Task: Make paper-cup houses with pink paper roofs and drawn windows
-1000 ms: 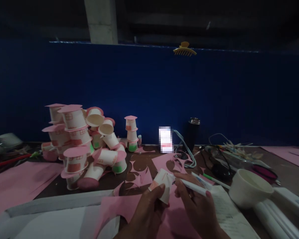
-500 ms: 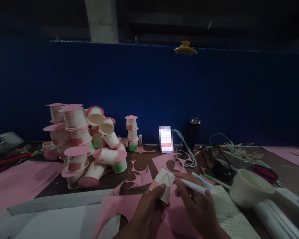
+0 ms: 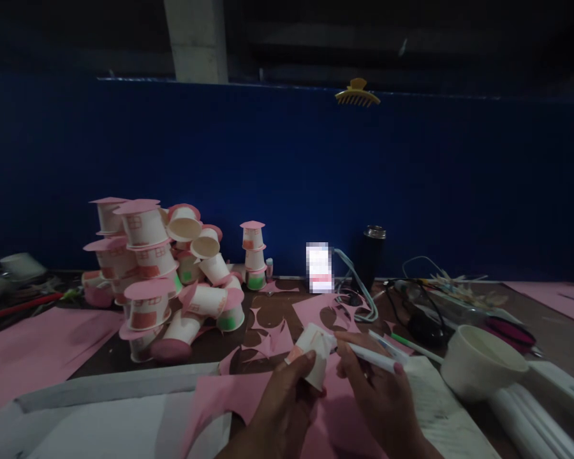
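A white paper cup [image 3: 318, 363] with reddish drawing on its side lies tilted in my left hand [image 3: 287, 395], whose thumb presses on it. My right hand [image 3: 377, 389] is closed around a white marker pen [image 3: 370, 357], its tip end close to the cup's upper right side. Whether the tip touches the cup I cannot tell. Beneath both hands spreads pink paper [image 3: 337, 414] with rounded cut-outs. To the left, several decorated paper cups [image 3: 146, 226] with pink paper roofs are stacked and heaped. A small tower of cups [image 3: 253, 258] stands farther back.
A white box lid [image 3: 124, 414] lies at front left, with pink sheets [image 3: 43, 344] behind it. Toward the back are a lit phone [image 3: 319, 268] and a dark bottle [image 3: 370, 258]. At right sit a cream bowl [image 3: 483, 363], printed paper [image 3: 440, 401] and a black mouse [image 3: 425, 325].
Almost nothing differs. The cup and my left thumb have shifted very slightly; my right hand keeps its place with the marker pen.
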Demonstrator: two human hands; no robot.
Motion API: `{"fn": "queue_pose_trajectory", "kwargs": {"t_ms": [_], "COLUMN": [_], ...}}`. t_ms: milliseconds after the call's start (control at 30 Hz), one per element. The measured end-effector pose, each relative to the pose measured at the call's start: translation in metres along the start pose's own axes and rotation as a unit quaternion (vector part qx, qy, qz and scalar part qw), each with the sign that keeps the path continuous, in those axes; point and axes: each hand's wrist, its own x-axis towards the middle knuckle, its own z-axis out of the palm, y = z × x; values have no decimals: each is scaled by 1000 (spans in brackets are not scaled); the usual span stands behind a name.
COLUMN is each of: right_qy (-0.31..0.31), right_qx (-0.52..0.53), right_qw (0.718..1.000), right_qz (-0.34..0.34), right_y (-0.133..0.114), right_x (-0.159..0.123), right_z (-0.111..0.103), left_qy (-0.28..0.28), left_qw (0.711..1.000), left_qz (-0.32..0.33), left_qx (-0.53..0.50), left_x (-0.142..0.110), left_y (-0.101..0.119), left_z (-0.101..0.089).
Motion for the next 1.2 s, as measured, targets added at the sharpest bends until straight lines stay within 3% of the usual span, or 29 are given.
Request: {"fn": "queue_pose_trajectory", "kwargs": {"t_ms": [267,733,933,1200], "right_qy": [9,4,7,0], "right_qx": [-27,-36,-45,-37], "right_qw": [1000,999,999,999], "right_qz": [-9,-4,-17,-12], "right_y": [-3,-5,-4,-3], "right_x": [1,1,1,0], "right_z": [-1,-1,-2,-2], "left_qy": [12,79,56,71], "left_qw": [1000,997,998,997], "left_qz": [7,-9,-11,-9], "left_qx": [12,14,3,6], "left_x": [0,2,1,0], "left_y": [0,3,5,5], "left_z": [-1,1,1,3]}}
